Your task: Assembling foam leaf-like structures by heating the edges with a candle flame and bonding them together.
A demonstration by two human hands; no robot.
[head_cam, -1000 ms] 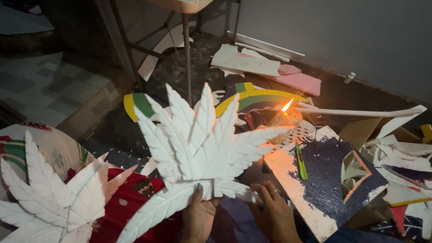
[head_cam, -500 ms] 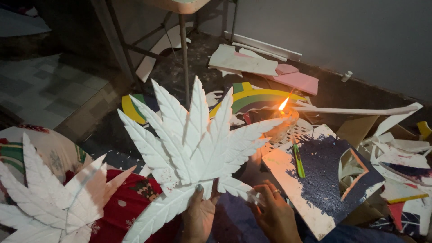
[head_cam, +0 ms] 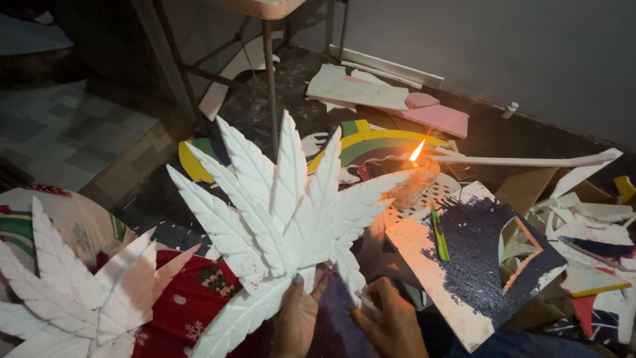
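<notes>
In the left hand [head_cam: 299, 317], jagged white foam leaf [head_cam: 285, 212]

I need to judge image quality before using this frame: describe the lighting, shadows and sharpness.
Head view: dim room, the small candle flame is the bright spot, casting a warm glow on the nearest tips of the white foam many-pointed leaf cutout; top left corner falls into deep shadow; left hand and right hand are dark but fairly sharp; no strong blur.
</notes>
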